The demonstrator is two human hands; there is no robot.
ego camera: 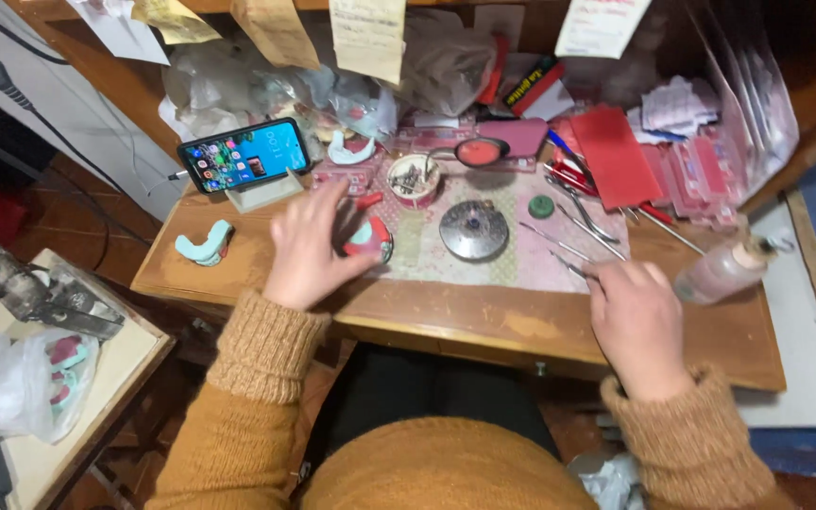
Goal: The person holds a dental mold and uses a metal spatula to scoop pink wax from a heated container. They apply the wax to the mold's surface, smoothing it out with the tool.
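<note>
At the left edge of the wooden desk point(238, 255) lies a pale teal, horseshoe-shaped dental cast point(205, 244), matte like plaster. Behind it a phone point(244, 154) with a glossy lit screen leans on a small stand. The left hand point(306, 246), in a ribbed mustard knit cuff, is spread open with fingers loosely curled, its fingertips beside a red wax and teal dental model point(368, 238) that sits just left of the desk's middle; whether it actually touches the model I cannot tell. Further back stands a small round cup point(414, 179) full of metal bits. At the middle rests a shiny round metal lid point(474, 229) on a pale patterned mat point(512, 260). The right hand point(637, 316) is closed, knuckles up, near the front edge, pinching a thin metal tool point(573, 269). Just right of it, a cloudy plastic bottle point(724, 271) lies tilted towards the right edge.
</note>
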